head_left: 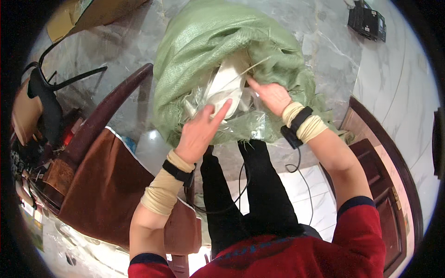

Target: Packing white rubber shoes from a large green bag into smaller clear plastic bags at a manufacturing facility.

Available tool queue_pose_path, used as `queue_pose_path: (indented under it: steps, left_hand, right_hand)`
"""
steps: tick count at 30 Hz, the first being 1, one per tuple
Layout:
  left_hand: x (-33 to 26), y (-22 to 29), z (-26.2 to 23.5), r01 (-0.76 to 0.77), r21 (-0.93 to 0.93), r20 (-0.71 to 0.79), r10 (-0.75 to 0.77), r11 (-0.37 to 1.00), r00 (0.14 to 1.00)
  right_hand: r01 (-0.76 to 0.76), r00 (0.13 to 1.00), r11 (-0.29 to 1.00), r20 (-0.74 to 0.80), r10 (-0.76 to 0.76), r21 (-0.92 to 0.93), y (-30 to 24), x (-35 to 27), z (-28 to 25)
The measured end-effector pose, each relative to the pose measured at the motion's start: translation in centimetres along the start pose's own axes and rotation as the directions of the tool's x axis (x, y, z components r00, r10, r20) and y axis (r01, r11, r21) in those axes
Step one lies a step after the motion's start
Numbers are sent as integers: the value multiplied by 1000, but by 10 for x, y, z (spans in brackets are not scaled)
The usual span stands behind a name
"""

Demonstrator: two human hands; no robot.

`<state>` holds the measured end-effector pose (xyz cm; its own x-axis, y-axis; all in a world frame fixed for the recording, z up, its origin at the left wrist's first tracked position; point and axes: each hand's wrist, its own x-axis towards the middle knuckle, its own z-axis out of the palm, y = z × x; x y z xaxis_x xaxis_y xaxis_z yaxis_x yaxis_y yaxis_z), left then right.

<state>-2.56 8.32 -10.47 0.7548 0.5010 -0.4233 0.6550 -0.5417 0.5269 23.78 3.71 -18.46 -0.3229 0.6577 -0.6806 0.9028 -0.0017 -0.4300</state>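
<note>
A large green woven sack (pixel 208 41) stands open on the floor in front of my legs. Inside its mouth lie clear plastic bags (pixel 241 125) and a white bundle (pixel 229 85). My left hand (pixel 200 131) rests at the near edge of the sack's mouth, fingers stretched toward the white bundle and touching the plastic. At the right side of the opening, my right hand (pixel 272 96) has its fingers on the plastic and the sack's rim. Whether either hand grips anything is unclear. Both wrists wear black bands over tan sleeves.
A dark wooden chair with a brown cushion (pixel 102 185) stands at my left. A black metal chair frame (pixel 51 83) is at the far left. Wooden furniture (pixel 389 185) lies at my right. A black box (pixel 368 21) sits on the marble floor at the far right.
</note>
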Motion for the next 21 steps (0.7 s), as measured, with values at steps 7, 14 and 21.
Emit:
queue_pose_path:
  steps: [7,14,21]
  left_hand:
    - [-37,-4,4,321,-44,-65,-323,946,944]
    - [-98,32,-73,87,-251,-108,-117,964,987]
    - [-161,61,-112,98,-495,-92,-165,863,982]
  right_hand:
    - [446,856,730,8,-517,-517,-13,60,1]
    - [534,845,765,245,-475,-359,-17,122,-5]
    - [789,612,517,352,-708,-330,-10,30,-10]
